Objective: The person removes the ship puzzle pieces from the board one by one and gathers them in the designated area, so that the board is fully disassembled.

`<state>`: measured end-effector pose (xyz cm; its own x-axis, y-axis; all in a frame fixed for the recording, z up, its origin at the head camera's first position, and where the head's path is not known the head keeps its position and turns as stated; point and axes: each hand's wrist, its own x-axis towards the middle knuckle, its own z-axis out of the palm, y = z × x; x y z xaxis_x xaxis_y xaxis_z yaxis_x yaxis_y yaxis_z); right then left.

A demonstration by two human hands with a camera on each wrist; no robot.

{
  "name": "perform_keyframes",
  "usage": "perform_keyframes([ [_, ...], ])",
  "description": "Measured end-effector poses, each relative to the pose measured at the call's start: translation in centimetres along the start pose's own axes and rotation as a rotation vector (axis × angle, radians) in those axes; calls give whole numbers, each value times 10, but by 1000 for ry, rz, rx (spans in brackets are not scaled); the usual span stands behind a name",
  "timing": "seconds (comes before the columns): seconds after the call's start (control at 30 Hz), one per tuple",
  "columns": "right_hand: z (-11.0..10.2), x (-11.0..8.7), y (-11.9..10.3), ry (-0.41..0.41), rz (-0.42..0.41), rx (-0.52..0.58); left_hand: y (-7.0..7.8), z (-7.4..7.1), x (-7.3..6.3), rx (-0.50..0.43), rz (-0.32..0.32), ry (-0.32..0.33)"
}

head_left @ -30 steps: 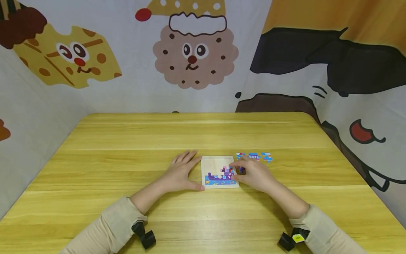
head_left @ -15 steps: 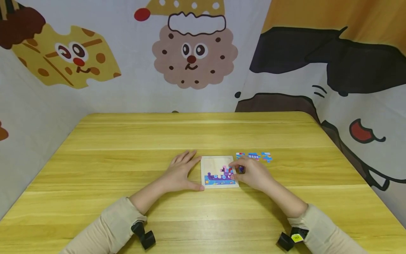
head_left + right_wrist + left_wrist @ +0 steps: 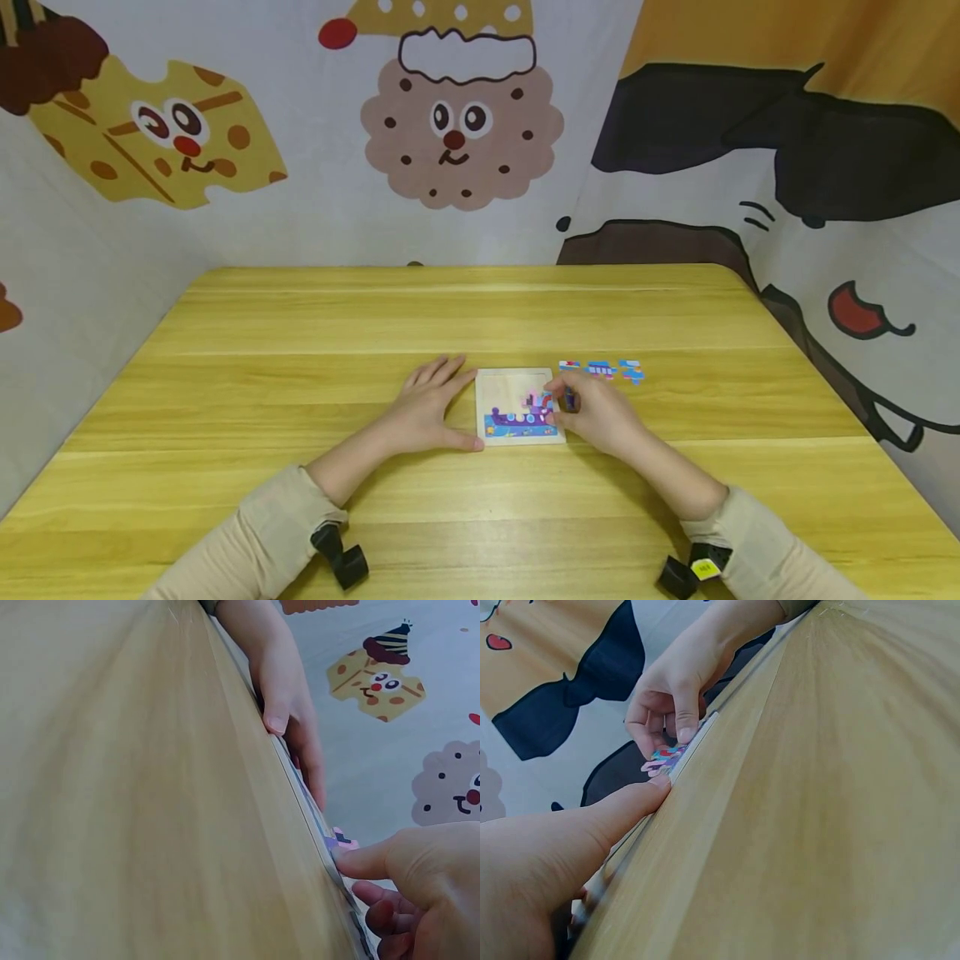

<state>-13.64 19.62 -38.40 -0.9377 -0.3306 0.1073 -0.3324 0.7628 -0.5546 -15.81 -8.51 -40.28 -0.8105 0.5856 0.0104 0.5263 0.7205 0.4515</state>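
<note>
A small square puzzle tray (image 3: 517,441) lies on the table, its lower part filled with a purple boat on blue sea and its upper left bare. My left hand (image 3: 427,412) is spread along the tray's left side, thumb at the near corner and index finger at the far one. Over the right edge, my right hand (image 3: 600,410) pinches a colourful puzzle piece (image 3: 546,402) between thumb and index finger, partly hidden by the fingertips. Seen from the left wrist, pink, red and blue pieces (image 3: 665,756) stand a little above the tray's rim.
Several loose puzzle pieces (image 3: 602,369) lie beyond my right hand, and a dark piece (image 3: 572,401) shows under its fingers. The wooden table (image 3: 480,517) reaches back to a cartoon-printed curtain (image 3: 300,225).
My right fingertips have shifted slightly right and away from the tray's middle, and the pieces beside them look a little displaced. My left hand stays put at the tray's edge.
</note>
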Motion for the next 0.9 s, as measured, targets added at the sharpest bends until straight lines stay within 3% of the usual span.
perform_keyframes([
  [0.4,3,-2,-1,36,-37,89,-2,0,1,-2,6,1],
  [0.9,6,-2,1,53,-129,55,0,-2,1,-7,3,-7],
])
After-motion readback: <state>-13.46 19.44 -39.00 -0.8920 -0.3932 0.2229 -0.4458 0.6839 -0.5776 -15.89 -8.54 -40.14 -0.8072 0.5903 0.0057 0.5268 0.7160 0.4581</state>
